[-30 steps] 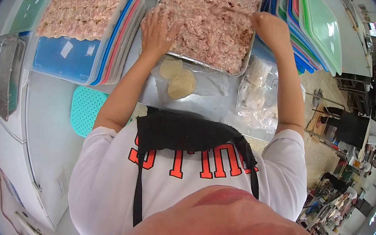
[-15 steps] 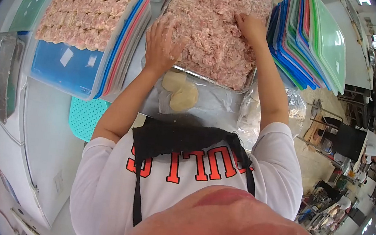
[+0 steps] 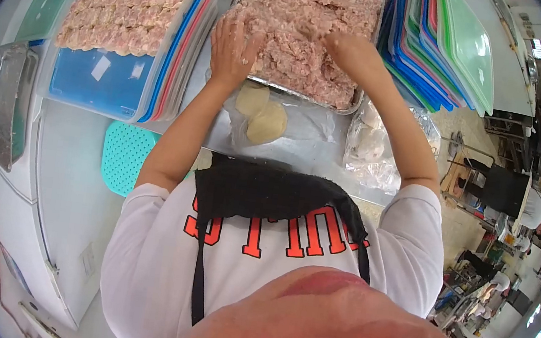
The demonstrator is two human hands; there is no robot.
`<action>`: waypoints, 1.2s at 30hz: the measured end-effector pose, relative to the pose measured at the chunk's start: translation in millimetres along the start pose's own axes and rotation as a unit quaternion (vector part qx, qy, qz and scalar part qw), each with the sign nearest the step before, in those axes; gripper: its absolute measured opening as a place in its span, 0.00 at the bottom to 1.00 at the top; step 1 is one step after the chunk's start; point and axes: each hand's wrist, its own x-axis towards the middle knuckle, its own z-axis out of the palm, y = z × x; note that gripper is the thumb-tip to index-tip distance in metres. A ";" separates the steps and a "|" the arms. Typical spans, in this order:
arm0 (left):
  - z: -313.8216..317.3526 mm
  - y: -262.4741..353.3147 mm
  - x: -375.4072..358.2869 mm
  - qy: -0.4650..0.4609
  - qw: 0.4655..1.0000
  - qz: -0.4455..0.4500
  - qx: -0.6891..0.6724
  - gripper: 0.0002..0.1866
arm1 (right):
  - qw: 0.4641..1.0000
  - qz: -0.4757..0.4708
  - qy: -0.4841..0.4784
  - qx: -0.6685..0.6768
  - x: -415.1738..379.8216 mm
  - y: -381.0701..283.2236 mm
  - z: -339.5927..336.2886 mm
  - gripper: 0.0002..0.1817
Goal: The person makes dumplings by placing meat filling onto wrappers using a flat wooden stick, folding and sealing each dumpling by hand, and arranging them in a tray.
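A: Where is the minced filling point(image 3: 301, 31) found?
B: In the metal tray point(image 3: 354, 105) on the worktop point(image 3: 316, 151).
A: And each grip?
B: The left hand point(image 3: 231, 46) is spread flat at the tray's edge; the right hand point(image 3: 346, 50) is pressed into the filling, fingers hidden, so it cannot be told. Round wrappers point(image 3: 260, 114) are laid just below.
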 end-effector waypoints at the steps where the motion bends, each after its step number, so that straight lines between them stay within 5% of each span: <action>1: 1.8 -2.9 -0.1 0.020 1.000 0.005 -0.018 0.29 | 1.000 0.001 0.008 -0.022 -11.7 -15.4 -22.1 0.10; 4: 1.1 -7.6 2.5 0.044 0.995 -0.005 -0.088 0.29 | 0.994 0.021 -0.057 -0.092 -15.3 -19.9 -70.6 0.11; 7: 4.4 -12.1 2.7 0.055 0.989 -0.031 -0.132 0.28 | 0.992 0.048 -0.013 -0.119 0.0 -11.6 -100.7 0.12; 9: 4.0 -13.7 4.2 0.065 0.989 -0.044 -0.122 0.28 | 0.990 0.051 0.060 -0.116 21.2 5.3 -92.8 0.14; 16: 7.2 -13.5 6.7 0.040 0.995 -0.039 -0.087 0.29 | 0.988 0.078 0.047 -0.128 112.4 13.6 -24.3 0.24; 22: 9.9 -14.1 4.0 0.017 0.999 -0.019 -0.035 0.28 | 0.989 -0.075 0.023 -0.123 60.3 -8.3 -48.2 0.14; 25: 12.4 -17.3 4.3 0.000 1.000 -0.001 -0.008 0.27 | 0.989 -0.047 -0.051 -0.134 18.4 -22.6 -84.9 0.11; 29: 7.6 -12.0 4.5 0.000 1.000 0.023 -0.013 0.26 | 0.988 0.072 -0.007 -0.133 -5.3 -3.4 -93.3 0.13; 33: 7.7 -10.9 6.3 0.014 0.999 0.044 -0.022 0.23 | 0.985 0.155 -0.051 -0.052 -38.5 -23.5 -30.4 0.15; 36: 3.3 -13.0 0.5 0.032 0.996 0.077 -0.043 0.20 | 0.990 0.131 -0.056 -0.022 -57.0 -24.3 -48.7 0.15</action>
